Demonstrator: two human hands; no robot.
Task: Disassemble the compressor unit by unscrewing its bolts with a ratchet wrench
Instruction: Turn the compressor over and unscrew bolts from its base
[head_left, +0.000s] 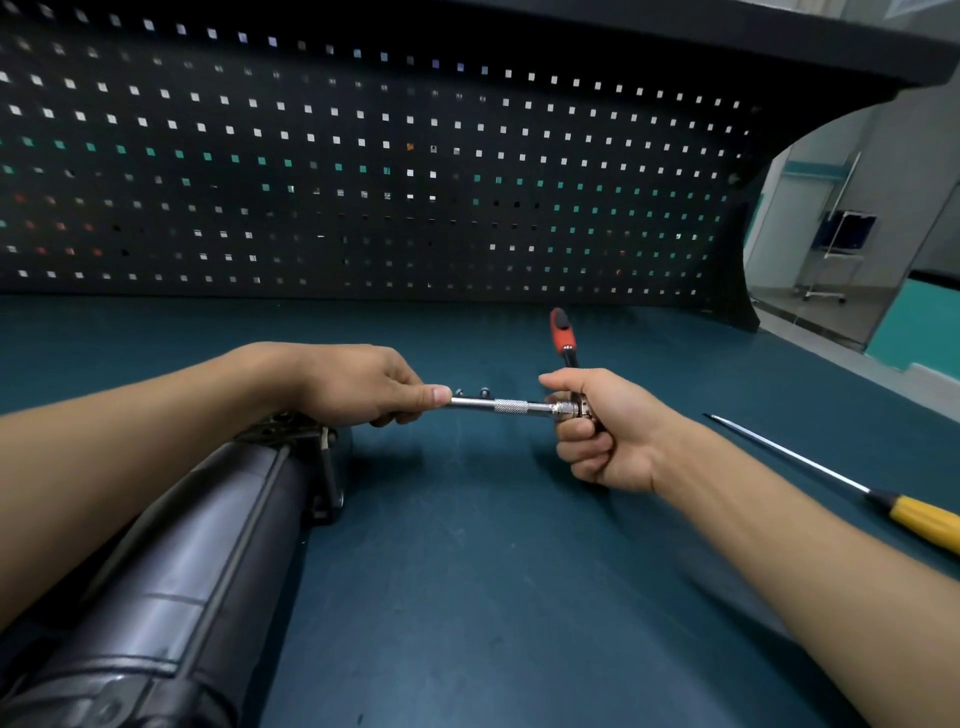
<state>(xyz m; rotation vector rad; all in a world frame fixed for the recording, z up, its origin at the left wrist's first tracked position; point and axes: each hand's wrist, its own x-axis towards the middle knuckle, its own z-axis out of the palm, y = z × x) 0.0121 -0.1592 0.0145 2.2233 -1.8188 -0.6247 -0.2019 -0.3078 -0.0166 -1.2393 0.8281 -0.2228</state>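
From the head view we look down on a dark green bench mat (493, 597) backed by a black pegboard (363, 182); both bare forearms reach in from the near edge.

The compressor unit (208, 561), a dark cylinder, lies on its side on the mat at the lower left, under the left forearm; its bracketed end points away from us and sits just below the left hand.

The left hand (363, 384) is clenched round the left end of a silver extension bar (511, 406), thumb laid along the top; the hand hides the bar's tip, so we cannot tell what is fitted there.

The right hand (602, 431) is wrapped round the head of the ratchet wrench (562, 332), thumb raised; the red and black handle rises out of the fist and points away from us towards the pegboard.

The bar runs roughly level between the two hands, held above the mat and clear of the compressor unit.

Just behind the bar we see two small metal pieces (471, 391) resting on the mat; they are too small to name.

To the right, apart from the right forearm, a screwdriver (924, 522) with a yellow handle lies flat on the mat, its long shaft pointing up and left.
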